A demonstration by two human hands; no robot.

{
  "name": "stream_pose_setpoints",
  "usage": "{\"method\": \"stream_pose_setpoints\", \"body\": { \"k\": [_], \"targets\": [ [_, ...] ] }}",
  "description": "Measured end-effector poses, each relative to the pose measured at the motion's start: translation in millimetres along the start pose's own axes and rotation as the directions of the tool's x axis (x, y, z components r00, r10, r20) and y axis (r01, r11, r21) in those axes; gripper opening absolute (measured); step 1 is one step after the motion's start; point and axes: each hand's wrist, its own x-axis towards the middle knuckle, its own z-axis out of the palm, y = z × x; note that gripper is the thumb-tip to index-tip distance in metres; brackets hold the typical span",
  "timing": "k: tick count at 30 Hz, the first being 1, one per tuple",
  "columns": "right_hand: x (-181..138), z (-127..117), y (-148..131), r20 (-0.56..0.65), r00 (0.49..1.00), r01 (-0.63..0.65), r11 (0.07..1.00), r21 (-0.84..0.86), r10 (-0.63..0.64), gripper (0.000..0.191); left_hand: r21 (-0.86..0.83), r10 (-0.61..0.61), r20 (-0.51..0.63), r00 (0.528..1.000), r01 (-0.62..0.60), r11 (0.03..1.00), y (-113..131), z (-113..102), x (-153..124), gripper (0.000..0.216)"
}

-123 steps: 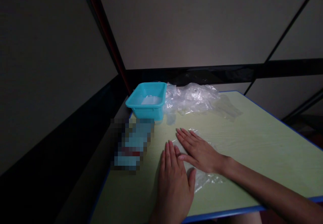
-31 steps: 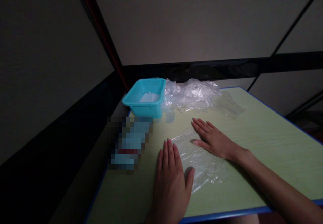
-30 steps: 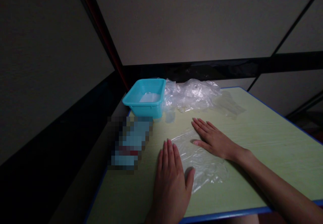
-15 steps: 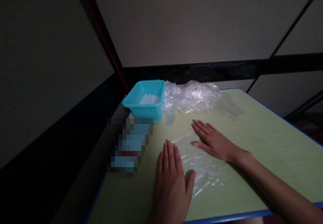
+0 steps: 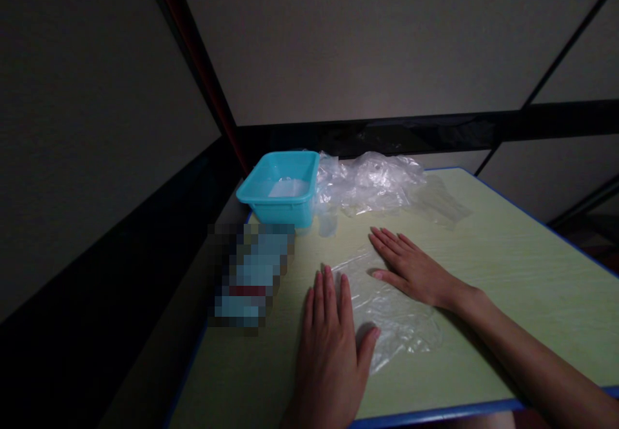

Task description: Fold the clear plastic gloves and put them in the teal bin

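A clear plastic sheet (image 5: 391, 316) lies flat on the pale green table (image 5: 507, 274) in front of me. My left hand (image 5: 331, 351) rests palm down on the sheet's near left edge, fingers stretched out and together. My right hand (image 5: 411, 268) lies flat on the sheet's far right part, fingers straight and pointing to the far left. Neither hand grips anything.
A turquoise plastic tub (image 5: 282, 189) stands at the table's far left corner, with something pale inside. A crumpled heap of clear plastic (image 5: 372, 180) lies to its right. A blurred-out object (image 5: 251, 274) sits on the left edge. Dark walls close in left and behind.
About four seconds ago both hands lay close together on the sheet. The right hand has slid away to the right; the left hand has barely shifted since.
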Motion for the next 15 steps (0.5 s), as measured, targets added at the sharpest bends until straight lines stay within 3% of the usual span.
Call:
{"method": "stream_pose_setpoints", "body": {
  "k": [15],
  "targets": [
    [-1.3,-4.6,-1.0,0.018,1.0,-0.017,0.994,0.104,0.015,0.064,0.009,-0.002,-0.019,1.0,0.002,1.0,0.2,0.1,0.4,0.072]
  ]
}}
